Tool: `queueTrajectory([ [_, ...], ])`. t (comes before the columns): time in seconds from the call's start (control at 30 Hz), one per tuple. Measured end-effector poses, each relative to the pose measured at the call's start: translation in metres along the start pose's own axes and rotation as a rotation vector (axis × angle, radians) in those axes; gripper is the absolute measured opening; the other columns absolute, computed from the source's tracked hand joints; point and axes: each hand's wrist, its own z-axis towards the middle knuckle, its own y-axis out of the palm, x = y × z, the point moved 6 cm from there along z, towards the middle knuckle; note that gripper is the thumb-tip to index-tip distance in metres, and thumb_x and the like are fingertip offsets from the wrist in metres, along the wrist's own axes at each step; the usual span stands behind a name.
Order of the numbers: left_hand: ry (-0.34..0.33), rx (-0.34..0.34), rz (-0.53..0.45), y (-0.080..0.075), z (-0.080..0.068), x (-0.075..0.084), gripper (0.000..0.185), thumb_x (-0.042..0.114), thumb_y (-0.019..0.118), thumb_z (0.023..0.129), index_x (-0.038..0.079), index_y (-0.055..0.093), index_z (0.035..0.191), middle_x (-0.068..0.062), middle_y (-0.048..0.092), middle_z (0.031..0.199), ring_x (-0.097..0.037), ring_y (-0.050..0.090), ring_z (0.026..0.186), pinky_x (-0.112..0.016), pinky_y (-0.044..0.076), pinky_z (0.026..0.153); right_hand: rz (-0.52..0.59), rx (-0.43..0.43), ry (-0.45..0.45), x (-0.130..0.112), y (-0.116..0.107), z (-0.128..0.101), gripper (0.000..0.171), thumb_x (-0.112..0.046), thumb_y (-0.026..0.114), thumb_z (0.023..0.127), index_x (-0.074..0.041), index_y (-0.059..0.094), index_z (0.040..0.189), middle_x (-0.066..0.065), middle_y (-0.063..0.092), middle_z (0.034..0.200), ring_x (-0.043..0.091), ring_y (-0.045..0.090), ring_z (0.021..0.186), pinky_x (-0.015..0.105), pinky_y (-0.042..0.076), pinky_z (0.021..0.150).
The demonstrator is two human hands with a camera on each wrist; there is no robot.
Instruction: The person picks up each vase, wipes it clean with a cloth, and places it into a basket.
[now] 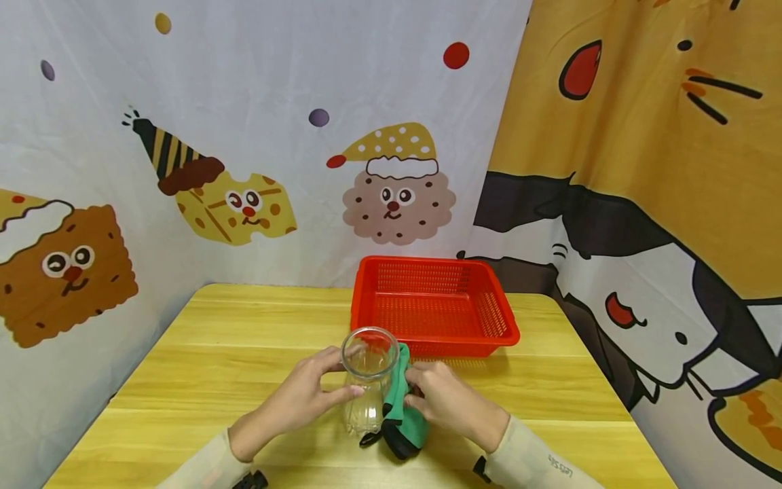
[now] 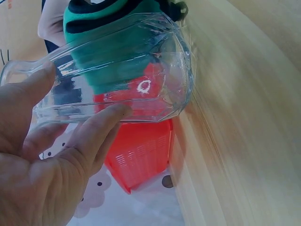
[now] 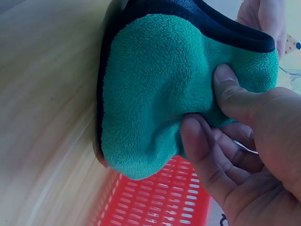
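My left hand (image 1: 302,394) holds a clear glass jar (image 1: 365,411) near the middle of the table, thumb on the near side and fingers round the far side. The jar stands upright with its wide round mouth facing up. Just right of it, my right hand (image 1: 449,402) pinches a green cleaning cloth (image 1: 415,426) with black edging and a small black loop. In the right wrist view, thumb and fingertips press a fold into the fuzzy fabric (image 3: 146,94). The cloth's upper part lies along the jar's right side, and its lower part hangs close over the table.
A red plastic basket (image 1: 421,348) with perforated sides stands behind the hands, toward the back right of the wood-grain table (image 1: 244,333). Printed cartoon curtains (image 1: 275,88) hang close behind the table and along its sides.
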Motion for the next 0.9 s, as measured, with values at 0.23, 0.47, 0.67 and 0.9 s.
queueTrajectory([
  [0.23, -0.002, 0.003, 0.008, -0.001, 0.0, 0.002, 0.063, 0.043, 0.085, 0.108, 0.015, 0.068, 0.162, -0.006, 0.082, 0.137, -0.037, 0.083, 0.127, -0.071, 0.066, 0.114, -0.002, -0.026, 0.011, 0.002, 0.004, -0.002, 0.022, -0.002, 0.091, 0.1, -0.01, 0.073, 0.09, -0.003, 0.07, 0.086, -0.006, 0.055, 0.077, 0.006, 0.051, 0.058],
  [0.47, 0.017, 0.013, 0.012, -0.001, -0.001, 0.002, 0.064, 0.041, 0.086, 0.108, 0.013, 0.068, 0.162, -0.007, 0.082, 0.135, -0.037, 0.084, 0.125, -0.069, 0.067, 0.113, -0.003, -0.056, 0.02, 0.005, 0.01, -0.002, 0.018, -0.002, 0.092, 0.099, -0.008, 0.076, 0.094, 0.0, 0.075, 0.091, -0.006, 0.062, 0.082, 0.005, 0.054, 0.061],
  [0.67, 0.028, 0.019, 0.021, 0.0, -0.002, 0.002, 0.066, 0.041, 0.086, 0.108, 0.012, 0.066, 0.164, -0.006, 0.082, 0.134, -0.036, 0.085, 0.125, -0.071, 0.066, 0.114, -0.02, -0.101, 0.017, 0.007, 0.015, -0.002, 0.015, -0.002, 0.091, 0.099, -0.007, 0.077, 0.097, 0.0, 0.079, 0.093, -0.006, 0.066, 0.085, 0.004, 0.054, 0.063],
  [0.9, 0.034, 0.024, 0.028, 0.0, -0.002, 0.001, 0.065, 0.041, 0.086, 0.108, 0.013, 0.067, 0.163, -0.006, 0.082, 0.134, -0.035, 0.085, 0.124, -0.071, 0.066, 0.114, -0.007, -0.123, 0.032, 0.008, 0.019, -0.001, 0.017, -0.001, 0.092, 0.098, -0.01, 0.077, 0.095, -0.001, 0.078, 0.091, -0.006, 0.068, 0.086, 0.005, 0.055, 0.062],
])
